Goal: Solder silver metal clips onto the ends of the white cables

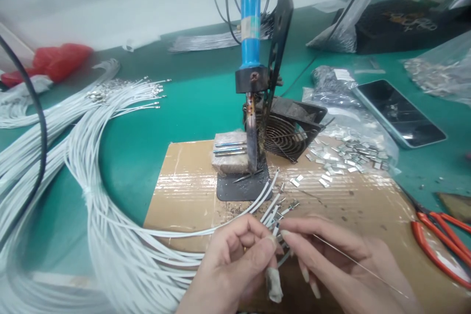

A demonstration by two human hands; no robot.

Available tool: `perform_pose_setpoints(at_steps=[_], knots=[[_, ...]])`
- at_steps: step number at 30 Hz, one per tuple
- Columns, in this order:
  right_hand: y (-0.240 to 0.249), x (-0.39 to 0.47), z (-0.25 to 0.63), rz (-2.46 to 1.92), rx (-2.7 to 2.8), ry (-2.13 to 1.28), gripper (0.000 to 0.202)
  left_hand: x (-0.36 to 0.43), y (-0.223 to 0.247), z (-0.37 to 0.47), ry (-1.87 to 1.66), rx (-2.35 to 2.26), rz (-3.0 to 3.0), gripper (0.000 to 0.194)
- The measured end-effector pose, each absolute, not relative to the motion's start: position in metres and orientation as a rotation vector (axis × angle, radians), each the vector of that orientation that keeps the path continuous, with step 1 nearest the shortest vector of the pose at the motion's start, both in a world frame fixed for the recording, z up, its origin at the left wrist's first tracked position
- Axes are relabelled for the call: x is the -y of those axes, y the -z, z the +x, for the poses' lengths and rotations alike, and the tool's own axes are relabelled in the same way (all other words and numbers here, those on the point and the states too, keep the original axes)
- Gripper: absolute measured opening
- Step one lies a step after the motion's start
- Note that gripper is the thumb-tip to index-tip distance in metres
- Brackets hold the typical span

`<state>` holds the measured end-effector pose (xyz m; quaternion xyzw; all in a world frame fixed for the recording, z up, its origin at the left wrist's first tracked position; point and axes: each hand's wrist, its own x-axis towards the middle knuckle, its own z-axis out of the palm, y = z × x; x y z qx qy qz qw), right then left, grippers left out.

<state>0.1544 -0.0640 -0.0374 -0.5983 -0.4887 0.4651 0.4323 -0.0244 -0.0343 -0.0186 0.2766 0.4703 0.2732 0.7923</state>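
- Head view: the left hand is closed in a pinch, thumb against fingers, on a white wire whose end points up and away, just in front of the right fingertips.
- A greyish wrap (worn and wrinkled) covers the tip of one finger of that hand.
- The right hand has thumb and forefinger drawn nearly together beside the wire's end, grasping a thin strand that trails back across the palm; the exact contact at the fingertips is too small to make out.
- The bundle of white wires sweeps in from the left and passes behind the left hand, its ends fanning out just beyond the fingers, several tipped with metal terminals.
- Beneath the hands lies a cardboard sheet on the green tabletop.
- Beyond the wire ends stands a blue-handled soldering iron, held upright, its metal tip pointing down by a dark plate.
- Beside that tip sit a pale block carrying slim metal rods and, to the right, a tilted fan with a round guard.
- Small metal pieces are scattered near a phone; red-handled scissors lie at the right edge.
- Farther left, another bunch of wire ends rests near a red bag.
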Motion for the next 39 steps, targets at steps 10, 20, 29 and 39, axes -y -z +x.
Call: perform_pose_setpoints(at_steps=[10,20,29,39], knots=[[0.039,0.063,0.156,-1.501,1.43,-0.779,0.011,0.045,0.018,-0.014,-0.681,-1.292,1.05,0.027],[0.042,0.063,0.153,-1.594,1.296,-0.72,0.042,0.042,0.011,-0.01,-0.639,-1.288,0.988,0.025],[0.042,0.058,0.156,-1.54,1.155,-0.863,0.045,0.039,0.001,-0.007,-0.607,-1.226,0.879,0.032],[0.055,0.07,0.177,-1.406,0.823,-1.243,0.04,0.041,0.005,-0.005,-0.642,-1.248,0.98,0.025]])
